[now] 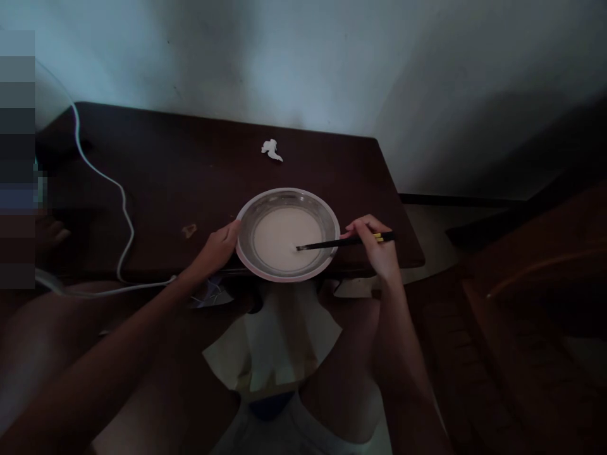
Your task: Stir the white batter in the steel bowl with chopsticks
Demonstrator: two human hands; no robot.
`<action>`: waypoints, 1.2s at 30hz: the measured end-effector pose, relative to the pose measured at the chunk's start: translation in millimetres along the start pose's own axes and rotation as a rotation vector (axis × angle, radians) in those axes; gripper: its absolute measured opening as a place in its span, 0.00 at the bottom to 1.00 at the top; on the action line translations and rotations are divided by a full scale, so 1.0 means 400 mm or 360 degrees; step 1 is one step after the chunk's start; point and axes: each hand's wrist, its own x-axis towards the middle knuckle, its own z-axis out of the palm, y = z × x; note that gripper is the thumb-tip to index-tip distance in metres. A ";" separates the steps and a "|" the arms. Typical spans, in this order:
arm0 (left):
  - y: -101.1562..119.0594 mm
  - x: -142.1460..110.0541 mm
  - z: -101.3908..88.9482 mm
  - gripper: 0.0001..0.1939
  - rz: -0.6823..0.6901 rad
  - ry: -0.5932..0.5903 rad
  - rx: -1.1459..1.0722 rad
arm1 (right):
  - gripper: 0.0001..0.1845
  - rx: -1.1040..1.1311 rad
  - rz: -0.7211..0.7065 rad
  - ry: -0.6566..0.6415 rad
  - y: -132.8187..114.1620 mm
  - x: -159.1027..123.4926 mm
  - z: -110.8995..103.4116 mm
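Observation:
A round metal bowl (288, 275) stands at the front edge of the dark table, partly filled with a smooth whitish liquid (284, 237). My left hand (224, 245) grips the bowl's left rim, its fingertips partly hidden by the side of the bowl. In my right hand (374, 243) are black chopsticks (327, 243) with yellow bands near the top. They reach over the right rim, and their tips touch the liquid right of its middle.
A crumpled white tissue (271, 150) lies behind the bowl on the table (190, 164). A white cable (126, 208) runs down the table's left side and across toward my left arm. Another person's hand (52, 232) shows at far left. Wooden furniture (531, 265) stands at right.

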 end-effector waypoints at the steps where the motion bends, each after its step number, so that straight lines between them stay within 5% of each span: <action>1: 0.000 0.000 0.000 0.34 -0.0003 0.0000 0.0003 | 0.15 -0.0001 -0.0009 -0.0089 -0.002 0.000 0.006; 4: 0.003 0.000 -0.002 0.34 -0.0004 -0.0013 0.0017 | 0.13 -0.0126 -0.0096 -0.0270 -0.004 0.001 0.020; 11: 0.006 -0.002 -0.004 0.32 0.0006 -0.0006 -0.0028 | 0.13 -0.0007 -0.0007 0.0088 0.006 0.001 -0.026; 17: 0.008 -0.005 -0.007 0.30 0.0009 0.0009 -0.0040 | 0.11 -0.0134 -0.0121 -0.0262 0.001 -0.005 -0.002; 23: 0.004 -0.010 -0.003 0.25 0.0040 0.0031 -0.0111 | 0.17 -0.0091 -0.0019 0.0061 -0.002 -0.009 -0.039; 29: -0.003 -0.011 0.009 0.21 0.0103 0.0143 -0.0179 | 0.13 -0.0250 -0.0204 -0.0273 -0.001 -0.016 0.015; 36: 0.009 -0.012 0.028 0.16 0.0051 0.0258 -0.0615 | 0.16 -0.0131 -0.0083 0.0051 -0.018 -0.016 -0.027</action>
